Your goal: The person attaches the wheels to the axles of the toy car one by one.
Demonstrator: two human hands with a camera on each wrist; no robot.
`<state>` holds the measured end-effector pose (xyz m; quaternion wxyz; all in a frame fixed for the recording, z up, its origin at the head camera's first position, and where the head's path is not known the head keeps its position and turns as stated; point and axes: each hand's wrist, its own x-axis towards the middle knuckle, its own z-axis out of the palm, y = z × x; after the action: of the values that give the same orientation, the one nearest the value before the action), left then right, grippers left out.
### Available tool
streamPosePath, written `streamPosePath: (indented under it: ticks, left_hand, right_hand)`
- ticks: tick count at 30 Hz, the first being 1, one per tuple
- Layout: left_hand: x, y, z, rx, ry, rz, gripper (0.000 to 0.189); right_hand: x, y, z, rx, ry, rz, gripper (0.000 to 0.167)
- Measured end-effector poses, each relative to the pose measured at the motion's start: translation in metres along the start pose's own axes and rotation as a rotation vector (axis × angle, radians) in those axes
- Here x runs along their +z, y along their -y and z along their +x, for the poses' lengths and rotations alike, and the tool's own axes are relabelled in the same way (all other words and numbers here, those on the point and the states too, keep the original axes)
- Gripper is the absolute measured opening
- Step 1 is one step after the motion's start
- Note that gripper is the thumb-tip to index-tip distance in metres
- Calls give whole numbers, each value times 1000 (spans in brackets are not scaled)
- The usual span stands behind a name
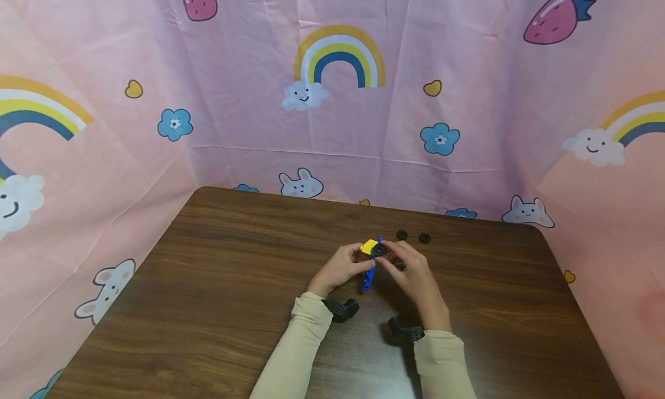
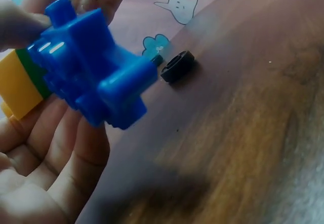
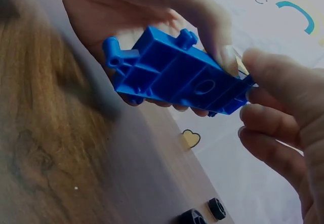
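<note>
Both my hands are busy above the table (image 1: 234, 306): my left hand (image 1: 342, 268) grips the blue base (image 3: 177, 77), thumb on one side and fingers on the other, while my right hand (image 1: 414, 267) pinches the wheel (image 1: 379, 249) at the base's far end. The base hangs tilted between them, its hollow underside bared to the right wrist camera, a yellow block (image 1: 369, 246) and a green piece (image 2: 33, 71) on its other face. I judge I'm fitting this wheel to a side peg; the next move calls for a steady left grip and a straight push. My own fingers hide the joint, so I can't tell whether it's seated. Two loose wheels (image 1: 425, 238) lie beyond my right hand; another dark round piece (image 1: 400, 266) shows partly behind its fingers.
</note>
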<state>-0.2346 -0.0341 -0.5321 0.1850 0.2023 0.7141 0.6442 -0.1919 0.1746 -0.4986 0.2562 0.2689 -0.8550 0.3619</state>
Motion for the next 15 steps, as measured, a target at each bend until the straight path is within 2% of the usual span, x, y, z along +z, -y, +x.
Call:
streamPosePath:
  ticks: [6,15]
  left_hand:
    - [-2,-1,-1,-19,40,5,38]
    - [-5,0,-2,-12,56,-6,38]
  right_hand:
    - [-1,0,0,-3,-5,-17,39]
    - [2,0,-1,5,10,-5,42]
